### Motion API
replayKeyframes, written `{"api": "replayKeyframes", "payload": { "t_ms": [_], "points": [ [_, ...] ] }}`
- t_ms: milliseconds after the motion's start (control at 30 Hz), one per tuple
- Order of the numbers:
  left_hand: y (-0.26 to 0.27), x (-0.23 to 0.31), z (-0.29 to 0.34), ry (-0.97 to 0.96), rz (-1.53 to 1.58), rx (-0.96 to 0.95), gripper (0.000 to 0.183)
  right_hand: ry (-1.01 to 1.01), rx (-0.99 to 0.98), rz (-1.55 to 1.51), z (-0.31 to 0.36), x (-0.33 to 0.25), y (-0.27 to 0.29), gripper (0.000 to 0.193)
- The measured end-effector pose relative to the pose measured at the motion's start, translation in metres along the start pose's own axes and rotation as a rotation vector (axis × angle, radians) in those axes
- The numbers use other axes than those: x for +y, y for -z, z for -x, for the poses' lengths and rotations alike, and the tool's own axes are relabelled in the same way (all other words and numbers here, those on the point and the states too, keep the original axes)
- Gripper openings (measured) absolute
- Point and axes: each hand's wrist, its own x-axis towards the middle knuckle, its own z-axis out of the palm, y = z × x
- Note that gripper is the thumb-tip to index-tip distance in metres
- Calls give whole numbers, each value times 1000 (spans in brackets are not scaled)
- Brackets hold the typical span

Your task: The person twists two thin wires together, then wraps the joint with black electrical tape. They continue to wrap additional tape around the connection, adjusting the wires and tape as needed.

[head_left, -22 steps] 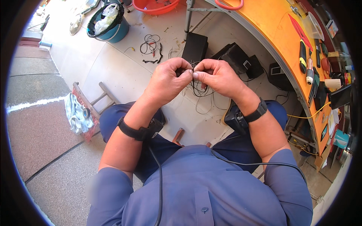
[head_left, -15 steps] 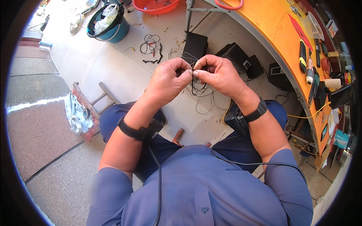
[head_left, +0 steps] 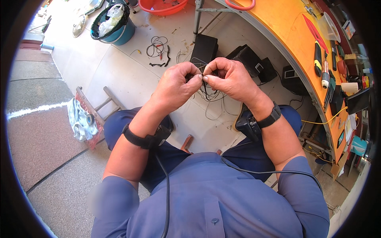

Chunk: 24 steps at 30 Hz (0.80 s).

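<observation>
My left hand (head_left: 177, 85) and my right hand (head_left: 228, 79) meet in front of me, thumbs and forefingers pinched almost tip to tip. Between the fingertips runs a thin black cable (head_left: 204, 90), whose gripped part is mostly covered by the fingers. Both hands are closed on it. Beneath them, a tangle of thin grey wires (head_left: 216, 104) hangs or lies over the pale floor; which of these belong to the held cable I cannot tell. A black box (head_left: 204, 48) stands on the floor just beyond my hands, with black speaker-like boxes (head_left: 247, 60) to its right.
An orange workbench (head_left: 274, 20) curves along the right, bearing red-handled pliers (head_left: 316, 33), a screwdriver (head_left: 325, 75) and other tools. Far left stands a blue bucket (head_left: 124, 35), beside a red basin (head_left: 163, 8). A coiled cable (head_left: 156, 47) lies on the floor. A wooden stool (head_left: 107, 101) holds a cloth (head_left: 80, 121).
Both hands keep their pinch at nearly the same spot. Only a slight shift of the fingers and of the wires below them shows.
</observation>
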Motion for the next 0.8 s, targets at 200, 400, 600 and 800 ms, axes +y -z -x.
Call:
{"api": "replayKeyframes", "payload": {
  "t_ms": [200,400,600,800],
  "points": [
    [-3,-1,0,-31,-24,21,15,20,10,88,2,-2,-1,9],
    [-4,0,2,24,37,20,12,45,75,182,2,-5,-6,16],
    [-1,-1,3,113,63,-19,10,209,88,343,2,-9,-7,13],
    [-4,-3,2,208,215,-39,8,336,123,428,2,-10,-11,11]
  ]
}}
